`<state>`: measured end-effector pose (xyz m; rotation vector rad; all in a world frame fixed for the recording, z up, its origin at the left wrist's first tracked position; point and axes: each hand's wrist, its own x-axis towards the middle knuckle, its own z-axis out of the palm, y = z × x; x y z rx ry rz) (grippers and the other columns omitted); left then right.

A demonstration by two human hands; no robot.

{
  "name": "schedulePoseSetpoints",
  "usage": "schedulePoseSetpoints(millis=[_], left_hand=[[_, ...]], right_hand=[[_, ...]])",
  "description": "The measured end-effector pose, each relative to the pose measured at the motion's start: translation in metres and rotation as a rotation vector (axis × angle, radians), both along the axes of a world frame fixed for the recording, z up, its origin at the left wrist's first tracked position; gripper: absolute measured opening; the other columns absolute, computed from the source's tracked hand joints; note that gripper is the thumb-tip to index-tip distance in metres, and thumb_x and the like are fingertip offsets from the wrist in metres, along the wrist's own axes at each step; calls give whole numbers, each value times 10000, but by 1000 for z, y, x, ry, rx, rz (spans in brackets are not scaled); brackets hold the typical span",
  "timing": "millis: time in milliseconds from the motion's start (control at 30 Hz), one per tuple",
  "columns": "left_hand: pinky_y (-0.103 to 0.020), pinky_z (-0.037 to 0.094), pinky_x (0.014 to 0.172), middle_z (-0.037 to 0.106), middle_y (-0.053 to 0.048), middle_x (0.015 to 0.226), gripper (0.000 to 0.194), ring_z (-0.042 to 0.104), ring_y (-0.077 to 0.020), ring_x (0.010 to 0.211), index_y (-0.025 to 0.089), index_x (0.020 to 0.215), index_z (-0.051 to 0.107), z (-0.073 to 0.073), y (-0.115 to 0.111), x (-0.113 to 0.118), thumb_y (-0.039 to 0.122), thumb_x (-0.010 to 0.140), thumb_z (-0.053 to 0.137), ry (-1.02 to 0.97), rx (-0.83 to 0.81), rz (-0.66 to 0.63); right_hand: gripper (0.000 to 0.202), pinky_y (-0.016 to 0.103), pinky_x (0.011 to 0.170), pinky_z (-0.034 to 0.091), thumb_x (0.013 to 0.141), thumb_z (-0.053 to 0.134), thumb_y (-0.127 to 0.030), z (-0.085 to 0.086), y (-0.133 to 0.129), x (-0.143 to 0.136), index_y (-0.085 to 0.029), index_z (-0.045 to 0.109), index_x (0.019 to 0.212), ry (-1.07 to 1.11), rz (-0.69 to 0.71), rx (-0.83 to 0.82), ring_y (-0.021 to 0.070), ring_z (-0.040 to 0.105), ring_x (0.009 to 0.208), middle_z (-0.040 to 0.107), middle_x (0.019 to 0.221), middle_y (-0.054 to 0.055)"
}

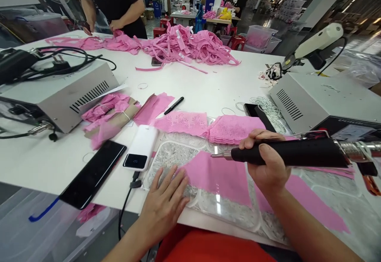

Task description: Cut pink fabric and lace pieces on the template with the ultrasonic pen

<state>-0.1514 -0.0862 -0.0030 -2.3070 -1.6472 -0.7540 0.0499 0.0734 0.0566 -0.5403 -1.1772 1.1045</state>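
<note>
My right hand (269, 161) is wrapped round a thick black hand tool (300, 153) with a narrow metal tip. That tip points left, over the upper part of a flat pink fabric piece (220, 178). My left hand (166, 194) lies flat with its fingers spread, the fingertips at the fabric's left edge. Under the fabric is a clear, speckled mat with rounded panels (229, 213). Just beyond it sit pink lace pieces (181, 122) and a stack of scalloped lace (235, 129). Another pink piece (312, 202) lies under my right forearm.
A white power bank (141, 147) and black phone (93, 174) lie at left, near a tied pink bundle (111, 113). Grey metal boxes (327, 99) flank the table. A black marker (174, 106) lies mid-table. Across from me, a person (114, 4) handles pink straps (190, 46).
</note>
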Motion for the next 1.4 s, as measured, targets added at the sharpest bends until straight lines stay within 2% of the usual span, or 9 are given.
schedulePoseSetpoints(millis=[167, 333, 1100, 1233, 1400], left_hand=[[-479, 221, 1187, 609, -97, 1330, 329, 447, -275, 1351, 118, 1261, 587, -3, -6, -4, 163, 943, 518, -33, 11, 12], [-493, 224, 1182, 613, -113, 1321, 317, 437, -290, 1354, 90, 1244, 595, -6, -8, -2, 160, 943, 523, -78, 28, 12], [-509, 217, 1191, 631, -121, 1292, 314, 429, -289, 1360, 80, 1226, 604, -7, -9, -2, 170, 934, 535, -69, 23, 22], [-510, 234, 1187, 636, -129, 1283, 322, 424, -288, 1365, 80, 1233, 598, -6, -10, -1, 165, 928, 539, -65, 30, 25], [-515, 229, 1190, 641, -124, 1277, 310, 432, -288, 1360, 77, 1221, 601, -6, -11, -2, 160, 933, 522, -73, 40, 6]], right_hand=[[77, 309, 601, 519, 760, 644, -214, 0, -4, -20, -206, 647, 836, -6, 78, 23, 103, 573, 609, 577, 865, 12], [79, 311, 585, 510, 752, 654, -239, -2, -5, -31, -216, 637, 826, -39, 90, 27, 102, 566, 594, 573, 862, 6], [50, 320, 598, 534, 753, 651, -210, -4, -5, -34, -208, 616, 789, -77, 131, 42, 108, 571, 611, 567, 835, 0], [54, 318, 606, 530, 751, 633, -218, -3, -9, -36, -211, 616, 802, -60, 119, 0, 100, 560, 603, 550, 845, 0], [71, 311, 588, 520, 755, 645, -237, -2, -16, -42, -213, 631, 821, -45, 167, -17, 97, 548, 595, 553, 858, 8]])
